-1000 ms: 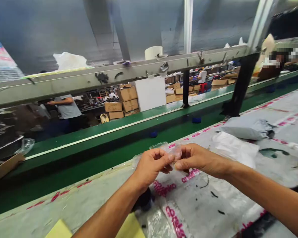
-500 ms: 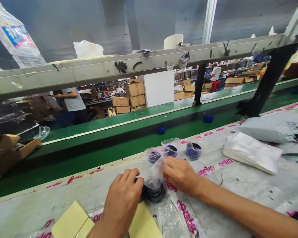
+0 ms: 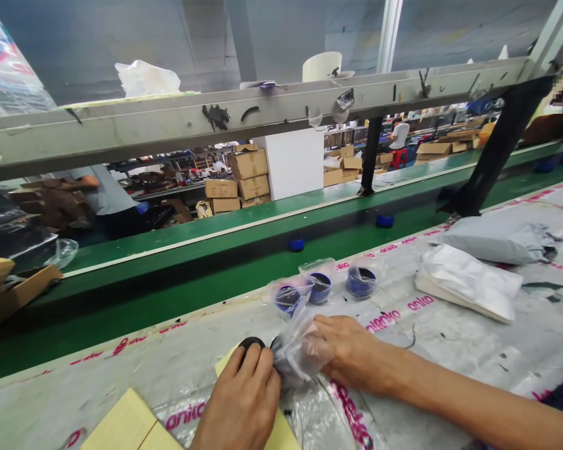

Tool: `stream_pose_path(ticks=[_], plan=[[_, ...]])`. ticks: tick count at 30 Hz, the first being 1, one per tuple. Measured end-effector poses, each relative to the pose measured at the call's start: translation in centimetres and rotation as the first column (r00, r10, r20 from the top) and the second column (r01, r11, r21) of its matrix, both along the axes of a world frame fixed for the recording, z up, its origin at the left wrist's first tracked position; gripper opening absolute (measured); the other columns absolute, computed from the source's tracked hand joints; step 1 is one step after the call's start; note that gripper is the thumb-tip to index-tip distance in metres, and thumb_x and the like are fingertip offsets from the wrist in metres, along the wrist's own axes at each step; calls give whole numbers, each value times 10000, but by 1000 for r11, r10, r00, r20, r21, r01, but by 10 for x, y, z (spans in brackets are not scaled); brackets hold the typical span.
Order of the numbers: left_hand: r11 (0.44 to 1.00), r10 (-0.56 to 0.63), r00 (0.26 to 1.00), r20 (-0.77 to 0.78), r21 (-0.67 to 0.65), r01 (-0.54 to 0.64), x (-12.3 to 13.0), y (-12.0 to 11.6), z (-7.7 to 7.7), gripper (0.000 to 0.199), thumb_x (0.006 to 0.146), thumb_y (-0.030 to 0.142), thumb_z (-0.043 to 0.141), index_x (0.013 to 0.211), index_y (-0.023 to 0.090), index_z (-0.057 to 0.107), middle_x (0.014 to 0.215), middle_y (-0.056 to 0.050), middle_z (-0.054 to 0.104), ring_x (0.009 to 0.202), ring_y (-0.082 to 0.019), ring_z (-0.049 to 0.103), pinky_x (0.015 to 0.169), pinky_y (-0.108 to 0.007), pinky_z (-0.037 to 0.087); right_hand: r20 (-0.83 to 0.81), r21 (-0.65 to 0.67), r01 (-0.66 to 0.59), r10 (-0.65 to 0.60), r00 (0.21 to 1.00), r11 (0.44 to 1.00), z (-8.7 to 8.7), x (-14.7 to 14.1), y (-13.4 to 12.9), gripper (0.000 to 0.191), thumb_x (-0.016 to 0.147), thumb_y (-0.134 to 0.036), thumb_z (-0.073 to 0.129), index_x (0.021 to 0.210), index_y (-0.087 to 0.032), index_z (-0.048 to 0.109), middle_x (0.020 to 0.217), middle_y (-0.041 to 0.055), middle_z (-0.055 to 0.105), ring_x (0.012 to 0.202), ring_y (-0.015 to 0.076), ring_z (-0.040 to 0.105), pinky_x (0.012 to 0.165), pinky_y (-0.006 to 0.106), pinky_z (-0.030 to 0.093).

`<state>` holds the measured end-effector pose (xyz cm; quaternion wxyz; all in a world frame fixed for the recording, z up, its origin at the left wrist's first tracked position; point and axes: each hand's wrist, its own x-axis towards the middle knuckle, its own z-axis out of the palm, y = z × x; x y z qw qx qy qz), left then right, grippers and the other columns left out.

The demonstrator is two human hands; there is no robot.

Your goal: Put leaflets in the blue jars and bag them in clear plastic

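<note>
My left hand (image 3: 246, 394) is closed round a dark round piece (image 3: 252, 342), its black rim showing past my fingertips. My right hand (image 3: 349, 347) pinches a thin clear plastic bag (image 3: 304, 347), whose lower part drapes over another dark round piece beside my left fingers; that piece is mostly hidden. Just beyond the bag, three blue rings with dark insides, a left one (image 3: 288, 300), a middle one (image 3: 319, 289) and a right one (image 3: 361, 283), stand in clear bags on the table. Yellow paper (image 3: 284, 431) lies partly under my left hand.
Folded yellow sheets (image 3: 126, 422) lie at the front left. White bags (image 3: 469, 281) and a grey packet (image 3: 497, 239) are on the right. Behind the table runs a green conveyor (image 3: 234, 269) carrying blue pieces (image 3: 296, 245). A metal beam (image 3: 169, 112) crosses above; people stand farther back.
My left hand has closed over the dark piece and moved slightly right and down. My right hand has drawn the plastic bag downward over the other dark piece. The view has shifted a little.
</note>
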<state>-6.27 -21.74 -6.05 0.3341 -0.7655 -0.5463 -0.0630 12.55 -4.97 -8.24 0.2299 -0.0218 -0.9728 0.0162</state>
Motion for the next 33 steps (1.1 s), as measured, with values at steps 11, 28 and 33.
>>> stream_pose_path(ticks=[11, 28, 33], plan=[[983, 169, 982, -81, -55, -173, 11, -2, -2, 266, 792, 67, 508, 957, 161, 694, 1099, -111, 652, 1058, -293, 531, 890, -401, 449, 81, -137, 75, -64, 995, 988, 5, -20, 7, 113, 907, -123, 553, 942, -159, 655, 969, 69, 697, 862, 201, 631, 730, 300, 493], [969, -221, 975, -4, 109, 220, -5, 1, -17, 338, 928, 58, 384, 915, 131, 714, 968, -86, 725, 994, -256, 629, 1033, -461, 408, -113, 311, -192, 237, 965, 931, -4, 31, 4, 247, 935, -108, 516, 714, -208, 563, 678, 4, 553, 608, 165, 468, 513, 343, 296], [961, -238, 970, 53, 158, 227, -6, 3, -18, 354, 917, 47, 371, 943, 144, 710, 950, -78, 729, 957, -228, 648, 1018, -443, 437, -43, 336, -277, 308, 950, 900, -2, 31, -8, 130, 922, -152, 550, 955, -165, 676, 780, 22, 623, 597, 158, 476, 494, 346, 341]])
